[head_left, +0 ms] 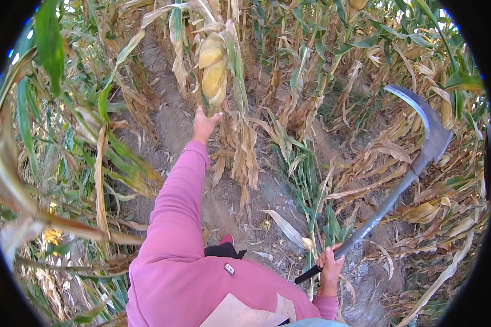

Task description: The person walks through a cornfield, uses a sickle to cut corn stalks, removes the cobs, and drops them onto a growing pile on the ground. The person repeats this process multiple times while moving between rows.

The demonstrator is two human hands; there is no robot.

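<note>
My left hand [204, 123] reaches out just below a husked ear of corn [214, 73] on a dry stalk. Its thumb and forefinger stand apart in a V, next to the stalk's hanging leaves [247, 155]; its other fingers are partly hidden. At the lower right, my right hand [330, 267] is closed round the shaft of a long-handled sickle [384, 204]. The sickle's dark grip end sticks out below that hand, and its curved metal blade [432, 128] points up and back toward the left, away from my left hand.
Standing corn [278, 43] fills the far side, and leaning stalks [82, 229] crowd the left. Green cut-looking stalks [303, 174] lie on the dry soil [218, 204] between my arms. Heaped dry leaves [420, 212] lie under the sickle. A pink shoe [227, 239] shows below my sleeve.
</note>
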